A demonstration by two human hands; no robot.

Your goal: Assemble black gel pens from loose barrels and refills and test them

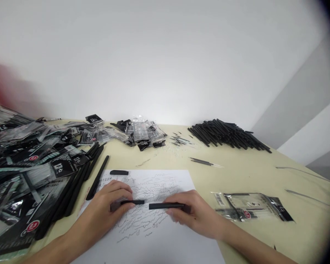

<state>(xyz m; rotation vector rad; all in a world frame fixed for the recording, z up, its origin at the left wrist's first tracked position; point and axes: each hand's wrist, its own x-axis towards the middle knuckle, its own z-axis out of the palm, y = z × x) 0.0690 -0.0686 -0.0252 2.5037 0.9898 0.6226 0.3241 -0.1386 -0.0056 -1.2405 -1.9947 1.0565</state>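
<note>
Over a scribbled sheet of white paper (154, 249), my left hand (110, 205) pinches a short, dark pen part (136, 202) between thumb and fingers. My right hand (191, 212) grips a black pen barrel (159, 206), its end pointing left. The two black pieces face each other nearly in line, with a small gap between them. Most of the left piece is hidden in my fingers. Above my left hand, a black pen cap (119, 172) lies at the paper's top edge. A capless black pen barrel (98, 178) rests diagonally beside it.
Packaged refills (44, 172) cover the left side, with several black pens (71, 194) along their edge. Crumpled wrappers (143, 134), small loose refill tips (180, 139) and a heap of black barrels (225, 134) stand at the back. Thin refills (203, 161) and a clear packet (253, 206) lie right.
</note>
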